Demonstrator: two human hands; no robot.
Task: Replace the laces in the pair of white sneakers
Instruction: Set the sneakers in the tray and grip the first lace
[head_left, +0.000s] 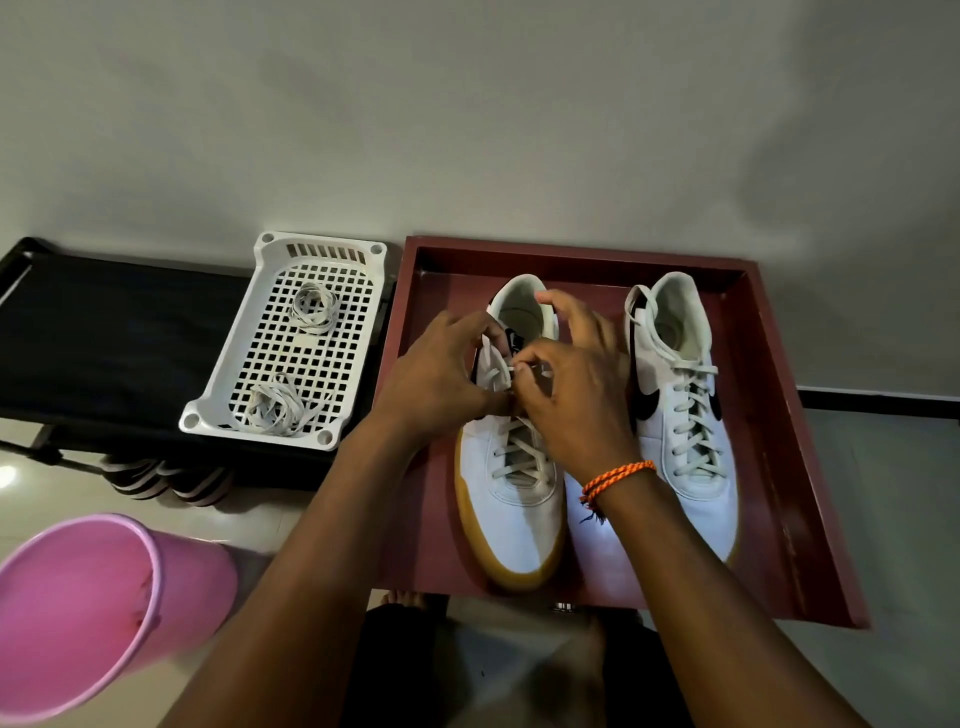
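Both sneakers sit side by side in the red tray (779, 467), toes at its near edge. The right sneaker (685, 410) looks fully laced, its ends loose at the collar. The left hand (441, 374) and right hand (571, 395) pinch the lace (501, 373) at the upper eyelets of the left sneaker (511, 499); whether they thread or undo is unclear. Two lace bundles (313, 310) lie in the white basket (270, 244) beside the tray's left edge, so the swap looks unfinished.

Bare arms – orange braided wristband (618, 476), rt.
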